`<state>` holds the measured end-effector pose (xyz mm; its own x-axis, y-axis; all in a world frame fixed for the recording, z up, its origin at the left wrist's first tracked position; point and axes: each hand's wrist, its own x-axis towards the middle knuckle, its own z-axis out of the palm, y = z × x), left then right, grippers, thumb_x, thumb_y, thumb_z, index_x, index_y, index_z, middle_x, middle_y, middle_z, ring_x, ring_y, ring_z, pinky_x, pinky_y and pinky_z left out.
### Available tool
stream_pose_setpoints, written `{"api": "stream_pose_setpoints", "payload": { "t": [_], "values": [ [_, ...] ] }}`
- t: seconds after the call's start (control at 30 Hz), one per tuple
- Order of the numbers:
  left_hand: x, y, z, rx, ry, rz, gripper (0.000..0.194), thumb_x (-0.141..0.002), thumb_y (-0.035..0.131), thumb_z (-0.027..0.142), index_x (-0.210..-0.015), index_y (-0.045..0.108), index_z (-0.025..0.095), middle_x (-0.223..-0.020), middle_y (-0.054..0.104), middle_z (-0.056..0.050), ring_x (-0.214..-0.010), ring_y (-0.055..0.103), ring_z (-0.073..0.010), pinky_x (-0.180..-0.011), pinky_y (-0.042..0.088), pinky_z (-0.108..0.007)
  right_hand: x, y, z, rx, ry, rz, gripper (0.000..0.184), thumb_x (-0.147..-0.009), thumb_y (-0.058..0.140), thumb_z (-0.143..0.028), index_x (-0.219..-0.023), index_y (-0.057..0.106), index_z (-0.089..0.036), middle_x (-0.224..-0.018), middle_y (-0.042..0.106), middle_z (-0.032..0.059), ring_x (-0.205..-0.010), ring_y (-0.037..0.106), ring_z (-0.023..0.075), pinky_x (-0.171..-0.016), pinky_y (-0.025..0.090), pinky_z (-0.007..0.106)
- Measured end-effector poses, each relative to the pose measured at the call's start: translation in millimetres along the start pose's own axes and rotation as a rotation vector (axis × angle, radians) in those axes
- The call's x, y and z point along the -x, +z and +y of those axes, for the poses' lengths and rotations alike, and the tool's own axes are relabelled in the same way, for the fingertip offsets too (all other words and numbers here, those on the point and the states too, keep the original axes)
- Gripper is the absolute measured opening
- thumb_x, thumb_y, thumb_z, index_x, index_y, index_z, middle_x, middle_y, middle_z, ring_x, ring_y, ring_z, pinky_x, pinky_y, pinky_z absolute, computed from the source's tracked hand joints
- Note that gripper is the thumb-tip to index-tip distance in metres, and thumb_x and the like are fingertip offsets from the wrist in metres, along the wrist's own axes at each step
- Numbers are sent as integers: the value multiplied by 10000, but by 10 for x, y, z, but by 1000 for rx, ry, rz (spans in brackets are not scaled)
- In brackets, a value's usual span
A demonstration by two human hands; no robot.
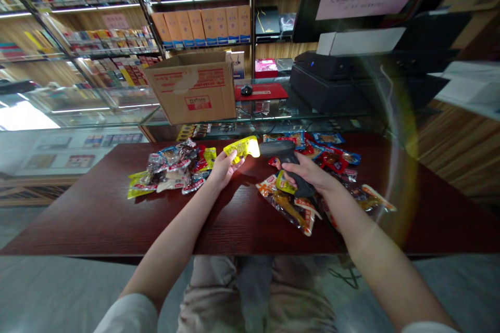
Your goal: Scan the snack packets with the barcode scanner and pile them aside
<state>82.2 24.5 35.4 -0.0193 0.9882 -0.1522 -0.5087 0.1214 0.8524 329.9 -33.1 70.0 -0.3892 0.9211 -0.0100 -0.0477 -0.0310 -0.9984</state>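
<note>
Pinched in my left hand (226,167) is a small yellow snack packet (241,149), held up above the dark wooden table (230,223). My right hand (307,173) grips the handle of a black barcode scanner (279,150). The scanner's head points left at the packet, and a bright patch of light falls on the packet's right end. A pile of mixed snack packets (175,166) lies left of my left hand. Under and beyond the scanner are more packets, blue and red (328,153). A clear bag with a brown drumstick-like piece (289,205) lies below my right hand.
An open cardboard box (193,88) stands on the glass counter (265,124) behind the table. Near it are a black mouse (246,90) on a red mat (273,91) and a black till machine (332,83). Shelves with orange boxes (201,26) rise behind.
</note>
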Motion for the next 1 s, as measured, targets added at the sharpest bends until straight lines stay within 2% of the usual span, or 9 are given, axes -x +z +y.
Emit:
{"api": "stream_pose_setpoints", "payload": {
  "t": [0.17,0.3,0.4,0.47,0.63,0.67,0.73,0.83,1.0],
  "values": [
    [4,-50,27,-170,97,-33,328,-759,780,330,-996,625,164,-995,701,-62,-849,675,-159,-776,567,-316,14,-6,-3,9,2,-4,375,-793,706,-448,-979,540,-168,-506,521,-62,-401,448,89,-402,340,213],
    [26,-117,202,-816,485,217,239,-841,649,364,-972,639,164,-974,709,-86,-939,663,-233,-842,518,-350,30,-16,-48,-7,-1,35,372,-781,713,-427,-987,541,-170,-507,534,-57,-411,456,97,-407,347,219],
    [67,-208,402,-1340,681,434,355,-895,529,293,-1220,606,174,-1128,700,-139,-1095,634,-300,-972,441,-437,53,-69,-112,-29,16,93,333,-790,710,-407,-965,540,-181,-510,546,-49,-428,471,103,-422,365,220],
    [84,-295,511,-1567,680,517,468,-904,488,249,-1361,526,156,-1158,689,-180,-1152,603,-344,-1025,382,-522,67,-138,-154,-54,-1,145,320,-782,712,-402,-948,554,-179,-513,552,-41,-430,474,103,-421,371,222],
    [44,-475,584,-1798,661,689,465,-900,443,159,-1346,555,91,-1413,496,-279,-1366,394,-403,-1118,197,-661,73,-369,-215,-127,-12,330,328,-740,713,-406,-928,582,-171,-476,534,-42,-390,471,104,-389,371,219],
    [31,-480,560,-1821,702,638,477,-903,445,164,-1364,545,99,-1463,447,-269,-1389,373,-386,-1145,181,-635,71,-408,-220,-136,-5,366,331,-730,713,-407,-922,584,-170,-463,526,-44,-380,469,105,-380,369,218],
    [10,-454,475,-1889,765,368,485,-929,443,219,-1400,530,144,-1487,447,-218,-1391,396,-336,-1186,182,-561,67,-459,-226,-147,-10,434,324,-709,719,-398,-895,586,-168,-444,518,-45,-366,463,102,-369,369,212],
    [-2,-391,313,-2012,640,-13,449,-966,432,377,-1350,592,206,-1409,562,-163,-1368,439,-339,-1193,118,-603,63,-474,-231,-142,0,475,298,-706,725,-380,-861,579,-173,-442,529,-38,-365,469,97,-371,386,204],
    [-20,-432,278,-2076,353,6,460,-977,386,487,-1289,632,255,-1456,549,-124,-1424,352,-401,-1126,35,-730,56,-510,-208,-117,53,456,266,-738,712,-367,-861,577,-173,-456,549,-27,-359,479,105,-351,384,202]
  ]
}}
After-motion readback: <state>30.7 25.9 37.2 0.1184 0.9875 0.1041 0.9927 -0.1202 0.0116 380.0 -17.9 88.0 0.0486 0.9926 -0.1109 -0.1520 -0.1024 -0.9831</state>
